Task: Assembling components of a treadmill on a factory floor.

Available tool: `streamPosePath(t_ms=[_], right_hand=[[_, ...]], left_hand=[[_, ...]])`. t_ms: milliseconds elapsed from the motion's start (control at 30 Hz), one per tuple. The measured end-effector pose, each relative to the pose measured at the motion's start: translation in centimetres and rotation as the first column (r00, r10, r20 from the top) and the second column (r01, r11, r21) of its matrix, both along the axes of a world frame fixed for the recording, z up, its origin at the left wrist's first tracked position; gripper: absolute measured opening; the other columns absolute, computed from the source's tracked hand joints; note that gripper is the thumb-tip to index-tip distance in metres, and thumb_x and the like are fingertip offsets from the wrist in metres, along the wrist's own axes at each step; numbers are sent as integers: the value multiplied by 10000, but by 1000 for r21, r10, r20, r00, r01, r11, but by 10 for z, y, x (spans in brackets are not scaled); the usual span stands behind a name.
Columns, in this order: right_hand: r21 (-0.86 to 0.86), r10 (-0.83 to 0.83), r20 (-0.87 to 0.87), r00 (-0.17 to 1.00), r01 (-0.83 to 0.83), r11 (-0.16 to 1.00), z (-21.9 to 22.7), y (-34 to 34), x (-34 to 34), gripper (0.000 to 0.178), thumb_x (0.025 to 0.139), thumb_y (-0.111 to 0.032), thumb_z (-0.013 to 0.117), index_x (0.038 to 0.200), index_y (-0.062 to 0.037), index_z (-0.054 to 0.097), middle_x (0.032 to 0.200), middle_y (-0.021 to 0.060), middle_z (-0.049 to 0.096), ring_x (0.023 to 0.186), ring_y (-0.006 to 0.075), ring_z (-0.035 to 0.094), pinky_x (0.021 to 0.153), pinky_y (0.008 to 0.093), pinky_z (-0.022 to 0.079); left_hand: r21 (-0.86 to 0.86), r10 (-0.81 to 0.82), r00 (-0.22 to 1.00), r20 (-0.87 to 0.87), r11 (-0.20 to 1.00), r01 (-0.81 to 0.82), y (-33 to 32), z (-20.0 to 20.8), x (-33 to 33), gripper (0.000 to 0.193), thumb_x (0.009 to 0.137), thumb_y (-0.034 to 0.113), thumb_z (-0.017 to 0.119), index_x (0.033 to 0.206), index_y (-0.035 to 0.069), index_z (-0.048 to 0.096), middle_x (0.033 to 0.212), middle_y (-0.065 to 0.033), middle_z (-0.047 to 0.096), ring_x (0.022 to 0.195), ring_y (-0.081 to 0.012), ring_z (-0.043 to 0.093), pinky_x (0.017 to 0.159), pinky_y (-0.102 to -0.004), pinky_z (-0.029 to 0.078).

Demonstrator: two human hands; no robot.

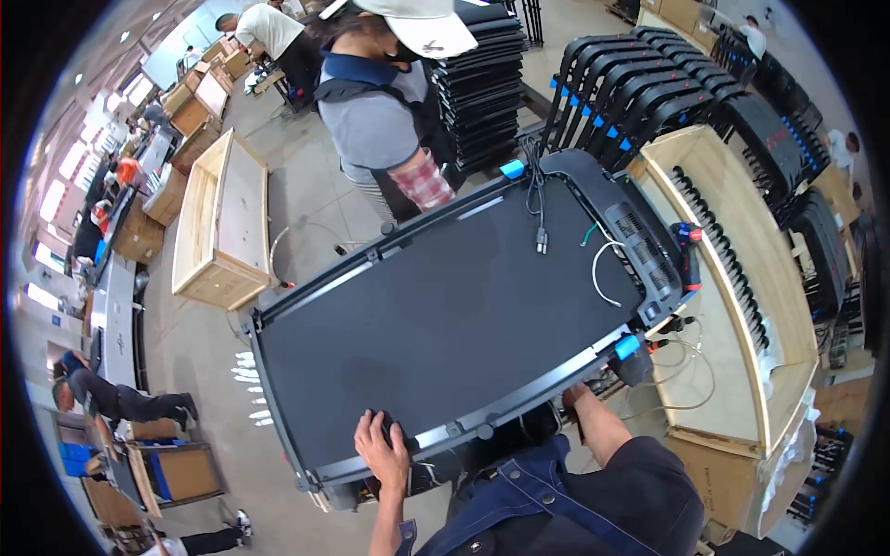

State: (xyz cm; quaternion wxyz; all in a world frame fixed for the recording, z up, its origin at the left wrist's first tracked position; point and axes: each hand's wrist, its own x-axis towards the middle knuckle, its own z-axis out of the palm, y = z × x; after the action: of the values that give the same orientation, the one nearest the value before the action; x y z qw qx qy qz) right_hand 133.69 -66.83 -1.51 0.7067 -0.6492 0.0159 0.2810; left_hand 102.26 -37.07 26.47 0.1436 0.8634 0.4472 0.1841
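A large flat black treadmill deck (445, 315) lies tilted across the middle of the view, with a grey side rail (519, 394) along its near edge. My left hand (382, 449) grips that near rail, fingers curled over the edge. My right hand (577, 397) reaches under the rail near a blue end cap (628, 347); its fingers are hidden. A black cable (538, 208) and a white wire (601, 273) lie on the deck's right end. A co-worker in a white cap and grey shirt (380, 120) stands at the far side, an arm on the far rail.
A wooden crate (732, 278) with rows of black parts stands at the right, a red-and-black power tool (688, 252) at its edge. Stacked black frames (630, 93) fill the back right. Another wooden crate (222, 222) sits at the left. Other people work at the left.
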Motion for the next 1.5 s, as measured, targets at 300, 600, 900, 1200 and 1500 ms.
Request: streamPosePath(t_ms=[300,600,900,1200,1500], right_hand=[[-409,604,-158,781,-608,680,137,8,-35,208,976,-159,657,952,47,667,733,103,690,618,172,690,532,304,568],[41,363,-55,930,-361,932,346,50,-37,502,974,-200,682,1348,83,502,969,178,724,777,206,726,700,291,599],[-577,702,-138,698,-633,516,228,-55,-49,595,876,-271,737,1346,45,553,973,168,745,867,217,732,783,347,582],[-806,485,-412,771,-557,201,33,-136,-44,1194,756,-478,801,1589,-15,82,1330,266,626,1223,413,619,1031,447,493],[-295,723,-546,423,-905,306,123,-185,76,1165,764,-380,848,1594,0,125,1285,232,637,1108,318,680,993,412,513]], left_hand=[[82,18,995,96,996,-26,-1,-5,-11,333,928,191,679,1227,47,646,1351,-167,590,1278,-365,518,1106,-486,369],[121,-28,986,163,993,8,0,-6,-9,328,938,202,672,1229,56,644,1351,-154,591,1297,-346,514,1113,-474,369],[65,32,956,292,996,-53,-19,-9,-19,273,918,136,685,1172,39,665,1239,-154,639,1186,-349,570,1037,-463,428],[-611,-288,924,251,693,382,-206,-89,87,206,939,233,648,1058,79,714,1055,-143,711,980,-353,692,846,-427,550],[-544,-341,825,-451,837,48,-276,-248,158,280,894,202,690,1135,89,604,1010,-211,701,905,-353,725,754,-490,591]])
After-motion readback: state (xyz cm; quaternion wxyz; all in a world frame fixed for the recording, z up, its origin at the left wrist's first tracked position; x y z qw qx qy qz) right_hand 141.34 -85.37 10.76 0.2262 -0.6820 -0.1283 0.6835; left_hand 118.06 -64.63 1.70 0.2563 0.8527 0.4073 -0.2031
